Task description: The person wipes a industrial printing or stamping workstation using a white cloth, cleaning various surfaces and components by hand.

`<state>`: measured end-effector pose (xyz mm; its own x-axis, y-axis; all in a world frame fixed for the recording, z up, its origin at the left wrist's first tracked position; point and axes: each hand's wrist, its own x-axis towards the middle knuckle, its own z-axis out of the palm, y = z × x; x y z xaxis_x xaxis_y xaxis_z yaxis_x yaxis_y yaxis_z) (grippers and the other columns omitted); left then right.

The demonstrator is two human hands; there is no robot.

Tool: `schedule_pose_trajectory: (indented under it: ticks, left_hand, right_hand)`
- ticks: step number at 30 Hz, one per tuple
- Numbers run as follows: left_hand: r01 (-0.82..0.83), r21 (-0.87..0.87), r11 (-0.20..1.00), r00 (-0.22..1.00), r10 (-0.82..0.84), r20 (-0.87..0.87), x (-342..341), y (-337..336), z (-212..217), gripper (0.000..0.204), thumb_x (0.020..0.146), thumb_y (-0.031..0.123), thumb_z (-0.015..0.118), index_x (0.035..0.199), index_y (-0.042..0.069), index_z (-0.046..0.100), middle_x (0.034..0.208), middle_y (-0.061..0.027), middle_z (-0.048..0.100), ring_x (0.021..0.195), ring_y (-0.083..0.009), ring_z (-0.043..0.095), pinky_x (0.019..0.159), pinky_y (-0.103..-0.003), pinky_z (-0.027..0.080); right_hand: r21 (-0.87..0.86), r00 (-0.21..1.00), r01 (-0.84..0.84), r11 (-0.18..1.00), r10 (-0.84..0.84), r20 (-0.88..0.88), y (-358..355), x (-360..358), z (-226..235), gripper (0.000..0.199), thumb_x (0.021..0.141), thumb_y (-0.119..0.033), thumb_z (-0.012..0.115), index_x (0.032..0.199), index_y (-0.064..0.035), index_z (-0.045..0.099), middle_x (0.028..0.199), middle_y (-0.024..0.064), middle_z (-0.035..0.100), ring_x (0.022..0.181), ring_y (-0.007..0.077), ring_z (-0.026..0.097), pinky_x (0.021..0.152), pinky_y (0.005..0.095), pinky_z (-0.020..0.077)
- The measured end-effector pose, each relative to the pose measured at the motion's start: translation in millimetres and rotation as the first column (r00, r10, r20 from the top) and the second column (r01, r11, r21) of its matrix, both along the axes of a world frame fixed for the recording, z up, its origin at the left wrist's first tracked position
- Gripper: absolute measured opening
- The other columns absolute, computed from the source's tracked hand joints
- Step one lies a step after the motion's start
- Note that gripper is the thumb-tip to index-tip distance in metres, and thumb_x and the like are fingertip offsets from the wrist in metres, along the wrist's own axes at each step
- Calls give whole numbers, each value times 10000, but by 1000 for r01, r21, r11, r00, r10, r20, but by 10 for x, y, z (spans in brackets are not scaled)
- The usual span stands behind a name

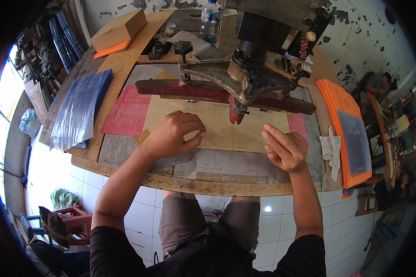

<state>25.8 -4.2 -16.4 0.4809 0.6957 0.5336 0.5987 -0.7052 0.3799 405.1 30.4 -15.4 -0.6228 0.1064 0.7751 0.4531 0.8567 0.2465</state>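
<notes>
A tan cardboard sheet [222,127] lies flat on the worn wooden workbench [203,184], under the red bar [203,91] of a heavy metal press [245,74]. My left hand [173,134] rests knuckles-up on the sheet's left part, fingers curled and pressing it down. Over the sheet's right edge, my right hand [284,148] hovers palm-up, with its fingers together and slightly bent. It holds nothing. A red sheet [125,115] lies beneath the cardboard at the left.
A stack of orange folders [344,104] with a dark blue sheet on top sits at the right, a white rag [330,150] beside it. Dark blue plastic sheets [81,108] lie at left. A cardboard box [118,30] and water bottle [209,16] stand behind. Another person [376,85] sits far right.
</notes>
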Motion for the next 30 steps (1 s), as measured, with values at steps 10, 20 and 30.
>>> schedule_pose_trajectory:
  ticks: [10, 20, 30]
  left_hand:
    - [4, -5, 1000, 1000, -4, 10, 4, -9, 28, 72, 920, 71, 801, 988, 58, 780, 974, -89, 807, 906, -327, 778, 842, -445, 617]
    - [9, -2, 1000, 1000, -9, 24, 15, -9, -5, 50, 925, 72, 798, 967, 59, 774, 963, -82, 805, 897, -321, 778, 830, -444, 614]
    - [-91, 66, 994, 996, 90, 16, -60, 21, 34, 18, 962, 58, 775, 969, 45, 785, 890, -90, 797, 800, -269, 771, 772, -403, 588]
  right_hand:
    - [-7, 1000, 20, 1000, -20, -2, -13, -10, 38, 266, 1033, -168, 759, 1251, -75, 879, 1341, 48, 840, 640, 119, 671, 599, 282, 516]
    - [-38, 1000, 17, 999, -18, -5, 8, -4, 47, 250, 1009, -151, 772, 1213, -52, 878, 1311, 52, 849, 655, 132, 698, 605, 303, 537]
    - [-283, 986, 106, 953, -138, -93, 257, 35, -91, 49, 951, -91, 827, 945, -63, 788, 911, 47, 776, 662, 244, 726, 609, 365, 576]
